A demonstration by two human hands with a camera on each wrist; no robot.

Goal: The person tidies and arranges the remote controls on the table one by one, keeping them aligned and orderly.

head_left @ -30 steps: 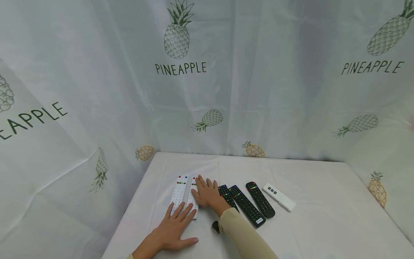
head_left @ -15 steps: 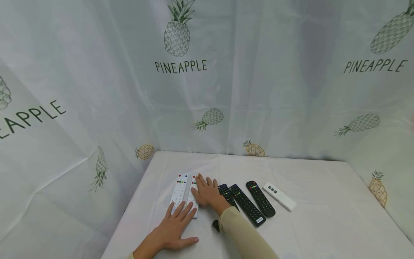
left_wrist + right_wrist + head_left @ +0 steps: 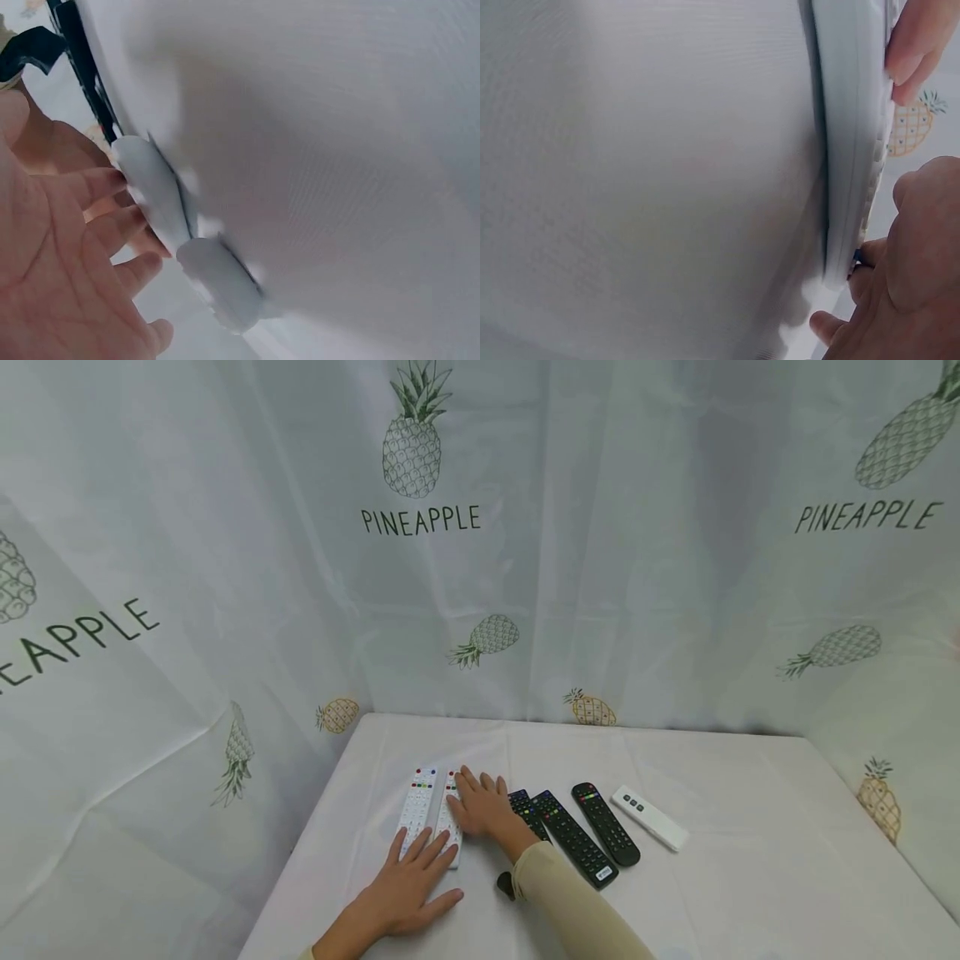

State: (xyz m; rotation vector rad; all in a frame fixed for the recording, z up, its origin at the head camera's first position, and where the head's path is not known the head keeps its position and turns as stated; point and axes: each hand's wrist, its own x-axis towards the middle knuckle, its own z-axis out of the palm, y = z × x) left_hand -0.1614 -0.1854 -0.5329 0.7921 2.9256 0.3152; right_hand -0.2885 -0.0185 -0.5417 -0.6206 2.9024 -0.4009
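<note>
Two white remote controls lie side by side on the white-covered table, the left one point(image 3: 417, 803) almost fully showing and the right one point(image 3: 444, 820) partly hidden by both hands. My left hand point(image 3: 401, 889) is spread, its fingertips over the near ends of both. With fingers extended, my right hand point(image 3: 482, 810) rests along the right side of the right white remote. In the left wrist view, the left fingertips point(image 3: 127, 217) are at the remotes' rounded ends. The right wrist view has the right hand point(image 3: 911, 270) by the far end of a white remote point(image 3: 847, 142).
To the right lie three black remotes, the nearest point(image 3: 525, 806) partly behind my right wrist, then a middle one point(image 3: 573, 839) and a rounded one point(image 3: 605, 824). Beyond them is a plainer white remote point(image 3: 648, 817). A small dark object point(image 3: 506, 885) shows beside the right sleeve. Pineapple-print curtain point(image 3: 615, 568) surrounds the table.
My left thumb has swung slightly forward, closer to the fingers. The right hand and all the remotes stay in place; the head view shifts a little.
</note>
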